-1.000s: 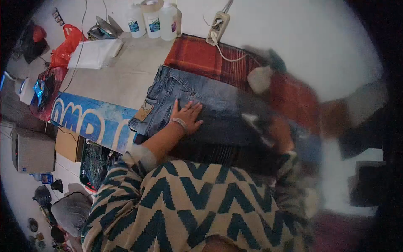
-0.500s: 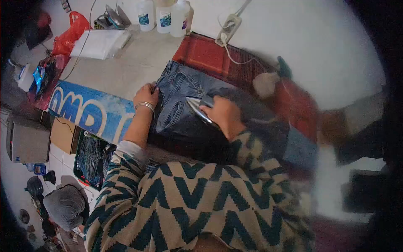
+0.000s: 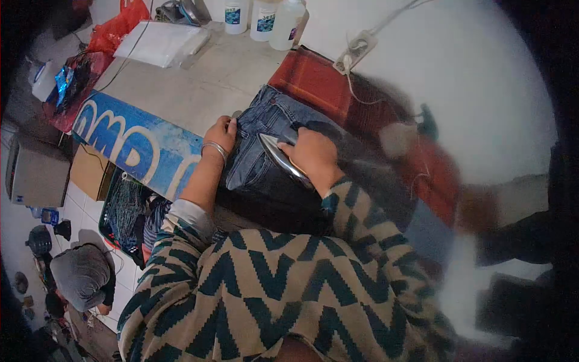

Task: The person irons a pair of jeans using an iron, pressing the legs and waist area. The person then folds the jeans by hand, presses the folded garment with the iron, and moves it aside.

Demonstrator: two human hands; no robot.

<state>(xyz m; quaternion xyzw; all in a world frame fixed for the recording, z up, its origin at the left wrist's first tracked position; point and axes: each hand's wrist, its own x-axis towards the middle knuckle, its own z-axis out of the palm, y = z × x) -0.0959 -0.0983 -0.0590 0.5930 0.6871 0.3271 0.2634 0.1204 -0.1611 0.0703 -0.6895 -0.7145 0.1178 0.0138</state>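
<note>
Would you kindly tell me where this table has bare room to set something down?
The grey tabletop is bare between the plastic sheets, bottles, red cloth, jeans and blue lettered panel. It is crowded around the red bag and over the jeans, where the left hand is at the edge and the right hand holds an iron.

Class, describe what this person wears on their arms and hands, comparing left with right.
Both hands are ungloved. The left hand has thin, silvery bangles at its wrist; none shows by the right hand. The left sleeve and right sleeve are tan with dark green geometric shapes. A plain, pale cuff shows on the left forearm only.
</note>
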